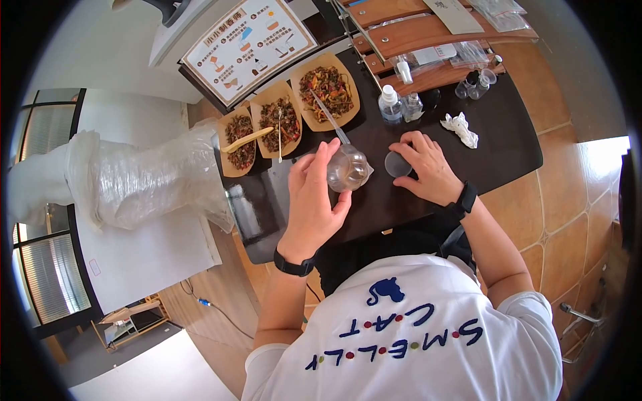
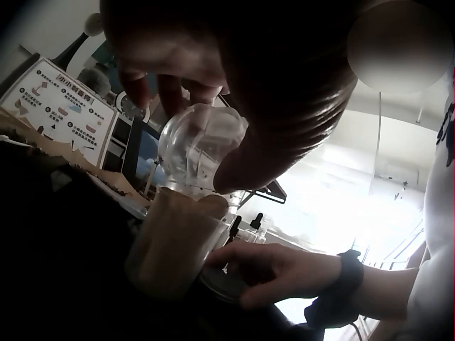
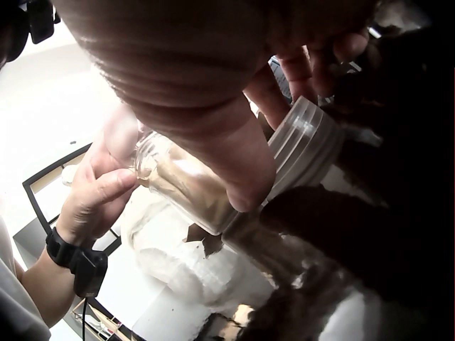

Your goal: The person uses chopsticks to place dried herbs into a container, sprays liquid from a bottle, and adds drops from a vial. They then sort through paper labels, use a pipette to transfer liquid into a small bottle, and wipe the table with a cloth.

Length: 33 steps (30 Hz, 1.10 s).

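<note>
My left hand (image 1: 311, 200) holds a clear, rounded plastic piece (image 1: 346, 167) between thumb and fingers. In the left wrist view this piece (image 2: 195, 145) sits right at the rim of a clear jar (image 2: 167, 245) with brown contents. The same jar (image 3: 188, 181) shows tilted in the right wrist view. Just to the right, my right hand (image 1: 428, 167) grips a round clear lid (image 1: 396, 166), its thumb and fingers at the edge. The lid (image 3: 306, 138) stands slanted, ridged side visible, in the right wrist view.
Beyond my hands stand paper trays (image 1: 354, 60) of dried plant bits, a pipette (image 1: 328, 115) lying across one. A wooden tool (image 1: 247, 140) and cotton swab (image 1: 279, 137) lie over the others. Small bottles (image 1: 390, 107), crumpled tissue (image 1: 460, 129) and a slatted wooden rack (image 1: 408, 33) are at right.
</note>
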Motion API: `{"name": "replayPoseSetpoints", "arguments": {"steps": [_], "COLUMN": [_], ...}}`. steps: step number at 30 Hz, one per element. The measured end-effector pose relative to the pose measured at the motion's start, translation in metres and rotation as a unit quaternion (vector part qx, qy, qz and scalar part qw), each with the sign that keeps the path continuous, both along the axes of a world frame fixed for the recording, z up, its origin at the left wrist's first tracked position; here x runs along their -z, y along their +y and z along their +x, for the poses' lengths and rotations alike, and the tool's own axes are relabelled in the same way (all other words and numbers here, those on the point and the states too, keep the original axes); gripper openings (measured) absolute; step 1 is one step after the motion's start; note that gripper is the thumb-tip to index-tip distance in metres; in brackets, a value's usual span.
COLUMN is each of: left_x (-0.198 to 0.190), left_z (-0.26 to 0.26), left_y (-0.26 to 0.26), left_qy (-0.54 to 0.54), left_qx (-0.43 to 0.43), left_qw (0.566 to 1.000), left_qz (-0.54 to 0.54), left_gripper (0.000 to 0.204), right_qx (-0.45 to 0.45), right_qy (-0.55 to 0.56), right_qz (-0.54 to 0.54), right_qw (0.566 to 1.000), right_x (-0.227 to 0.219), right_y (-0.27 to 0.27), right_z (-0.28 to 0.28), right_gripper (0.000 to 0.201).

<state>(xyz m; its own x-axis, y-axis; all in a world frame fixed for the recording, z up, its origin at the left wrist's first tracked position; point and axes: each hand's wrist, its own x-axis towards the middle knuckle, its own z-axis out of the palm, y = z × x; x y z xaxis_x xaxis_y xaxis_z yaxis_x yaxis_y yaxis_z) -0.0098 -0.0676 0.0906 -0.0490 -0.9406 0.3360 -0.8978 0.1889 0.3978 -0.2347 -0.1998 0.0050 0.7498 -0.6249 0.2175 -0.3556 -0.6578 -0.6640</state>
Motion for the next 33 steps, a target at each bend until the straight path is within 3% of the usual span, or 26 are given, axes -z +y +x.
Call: {"name": "replayPoseSetpoints", "arguments": {"steps": [10,13,14,16,17,18,21,24,28,30,32,33], "left_x": [0.000,0.011,0.012,0.015,0.019,0.021,0.036,0.058,0.079,0.084,0.088,0.092], "left_z": [0.002,0.009,0.009,0.006,0.006,0.008,0.014,0.019,0.020,0.019,0.019,0.024], "left_y": [0.004,0.015,0.018,0.027,0.032,0.036,0.051,0.064,0.072,0.070,0.073,0.076], "left_qy": [0.024,0.199,0.199,0.435,0.481,0.482,0.573,0.620,0.626,0.565,0.546,0.462], "left_qx": [-0.023,-0.078,-0.078,-0.110,-0.121,-0.122,-0.174,-0.160,-0.165,-0.142,-0.162,-0.175], "left_qw": [0.998,0.977,0.976,0.893,0.867,0.867,0.801,0.767,0.761,0.812,0.820,0.869], "left_qz": [-0.044,-0.027,-0.029,-0.029,-0.034,-0.037,-0.020,-0.023,-0.028,-0.042,-0.049,-0.005], "left_gripper": [0.098,0.095,0.095,0.089,0.083,0.083,0.077,0.069,0.064,0.066,0.070,0.072], "right_qx": [0.000,0.000,0.000,0.000,-0.002,-0.002,-0.004,-0.005,-0.019,-0.018,-0.014,-0.022], "right_qy": [0.007,0.010,0.011,0.010,0.011,0.013,0.021,0.035,0.055,0.028,0.003,-0.031], "right_qz": [-0.002,0.004,0.002,0.003,0.001,-0.002,-0.008,-0.018,-0.021,-0.035,-0.049,-0.046], "right_qw": [1.000,1.000,1.000,1.000,1.000,1.000,1.000,0.999,0.998,0.999,0.999,0.998], "right_x": [-0.002,-0.002,-0.003,-0.004,-0.004,-0.004,-0.006,-0.010,-0.022,-0.035,-0.048,-0.055], "right_y": [0.001,0.001,0.001,0.001,0.001,0.001,0.001,0.004,0.008,0.009,0.010,0.010], "right_z": [-0.001,0.000,0.000,0.000,0.000,0.001,0.001,0.004,0.008,0.014,0.019,0.023], "right_gripper": [0.066,0.065,0.065,0.064,0.064,0.063,0.063,0.064,0.064,0.063,0.061,0.055]}}
